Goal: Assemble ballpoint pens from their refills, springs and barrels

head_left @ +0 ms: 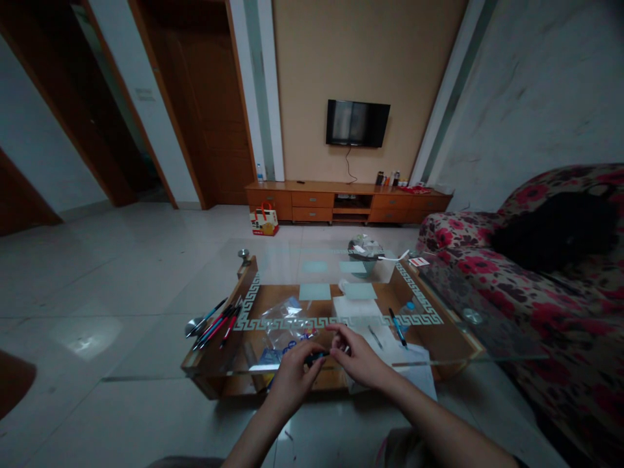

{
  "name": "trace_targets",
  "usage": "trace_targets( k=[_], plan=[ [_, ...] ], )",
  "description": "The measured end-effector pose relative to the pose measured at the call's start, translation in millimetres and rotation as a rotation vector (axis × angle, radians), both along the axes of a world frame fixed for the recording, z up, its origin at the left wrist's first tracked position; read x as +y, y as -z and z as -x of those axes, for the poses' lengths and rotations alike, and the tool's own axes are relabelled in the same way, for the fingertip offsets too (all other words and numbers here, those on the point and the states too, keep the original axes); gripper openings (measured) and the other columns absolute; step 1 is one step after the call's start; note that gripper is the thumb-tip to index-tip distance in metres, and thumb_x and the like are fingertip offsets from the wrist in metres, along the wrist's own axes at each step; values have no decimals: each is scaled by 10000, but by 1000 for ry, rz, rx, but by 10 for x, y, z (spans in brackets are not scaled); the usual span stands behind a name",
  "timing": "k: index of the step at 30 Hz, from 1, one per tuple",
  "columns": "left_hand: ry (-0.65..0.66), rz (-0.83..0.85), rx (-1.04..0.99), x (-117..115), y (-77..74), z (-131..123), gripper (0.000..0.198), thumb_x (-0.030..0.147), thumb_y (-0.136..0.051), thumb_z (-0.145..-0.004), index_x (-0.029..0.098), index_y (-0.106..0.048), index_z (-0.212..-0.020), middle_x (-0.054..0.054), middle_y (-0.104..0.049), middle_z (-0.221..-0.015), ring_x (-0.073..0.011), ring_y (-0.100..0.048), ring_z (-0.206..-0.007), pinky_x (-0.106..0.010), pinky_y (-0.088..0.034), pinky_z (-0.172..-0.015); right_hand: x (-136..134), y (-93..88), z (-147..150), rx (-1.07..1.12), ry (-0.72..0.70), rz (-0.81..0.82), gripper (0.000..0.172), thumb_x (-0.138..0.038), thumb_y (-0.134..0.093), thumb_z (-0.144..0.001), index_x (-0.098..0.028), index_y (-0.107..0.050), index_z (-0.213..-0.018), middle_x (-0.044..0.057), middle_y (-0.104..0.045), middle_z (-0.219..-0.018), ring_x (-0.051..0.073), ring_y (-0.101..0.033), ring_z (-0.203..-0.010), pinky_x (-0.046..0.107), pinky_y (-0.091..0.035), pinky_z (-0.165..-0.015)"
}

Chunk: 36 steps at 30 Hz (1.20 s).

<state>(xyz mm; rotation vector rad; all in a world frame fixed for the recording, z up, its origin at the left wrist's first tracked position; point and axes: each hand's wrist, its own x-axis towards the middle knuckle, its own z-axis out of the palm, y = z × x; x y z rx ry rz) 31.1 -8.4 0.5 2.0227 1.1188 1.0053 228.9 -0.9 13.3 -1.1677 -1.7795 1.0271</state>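
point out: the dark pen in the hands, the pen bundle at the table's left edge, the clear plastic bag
dark pen (316, 357), head view, on the barrel between both hands
pen bundle (214, 323), head view, middle of the barrels
clear plastic bag (285, 322), head view, centre of the crinkled film

One head-worn view only; nothing to compare for overlap. Camera sat above and behind the person's forearms, faced forward and tilted down. Closest to the lens: the left hand (292, 374) and right hand (359, 357) at bottom centre, over the near edge of the low glass-topped wooden coffee table (439, 312). Far wall with black flat television (357, 123) lay straight ahead, distant. Red floral sofa (546, 305) ran down the right edge. Wide lens bowed the frame edges.
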Motion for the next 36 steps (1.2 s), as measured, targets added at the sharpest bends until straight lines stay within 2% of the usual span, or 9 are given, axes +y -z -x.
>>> trace_targets(
  k=[3,10,13,17,19,26,32,36],
  plan=[
    [6,9,6,6,36,0,150,263,-591,-892,219,-707,-977,-66,-709,-947,-214,-647,-879,-309,-489,-791,-4,-9,-4,-44,6,-34,433,-166,-584,-832,-230,-570,-1260,-5,-612,-818,153,-571,-732,260,-456,-675],
    [30,-15,7,7,27,0,158,270,-594,-892,232,-720,-980,-66,-706,-959,-211,-637,-875,-312,-489,-810,-28,-21,8,-28,-28,13,339,-312,-460,-959,-257,-582,-1271,2,-639,-759,160,-580,-606,277,-469,-603],
    [15,-14,1,10,24,4,166,261,-597,-889,237,-723,-994,-65,-705,-968,-213,-637,-886,-311,-487,-820,-29,-34,-11,-53,-1,-7,343,-314,-487,-949,-248,-571,-1274,7,-637,-787,174,-595,-689,288,-475,-661],
    [1,-15,15,15,52,3,165,260,-597,-887,227,-721,-991,-72,-699,-952,-220,-634,-883,-317,-487,-814,-27,-41,-38,-69,10,-41,416,-198,-545,-876,-246,-549,-1289,14,-625,-899,178,-588,-807,292,-467,-740],
    [-11,-26,18,14,63,-1,152,250,-602,-882,223,-718,-976,-71,-698,-941,-220,-634,-878,-322,-487,-815,-33,-50,-40,-74,6,-51,432,-179,-534,-874,-251,-544,-1300,14,-620,-902,182,-587,-820,300,-463,-759],
    [2,-35,15,4,24,2,146,247,-593,-883,216,-714,-959,-75,-695,-921,-218,-633,-855,-325,-494,-807,-70,-124,-17,-99,10,-62,349,-291,-453,-964,-253,-558,-1295,23,-639,-841,205,-601,-793,325,-458,-761],
    [7,-40,35,8,16,2,147,248,-574,-898,208,-706,-947,-71,-686,-900,-212,-630,-843,-312,-494,-781,-67,-116,-39,-111,-16,-72,406,-227,-522,-909,-236,-534,-1314,36,-628,-924,201,-594,-851,316,-463,-787],
    [15,-40,64,7,11,-6,142,225,-565,-901,204,-693,-959,-72,-686,-934,-212,-634,-873,-310,-492,-799,-77,-123,-36,-153,-25,-96,384,-258,-467,-952,-218,-522,-1329,43,-634,-921,203,-594,-855,321,-459,-796]
  ],
)
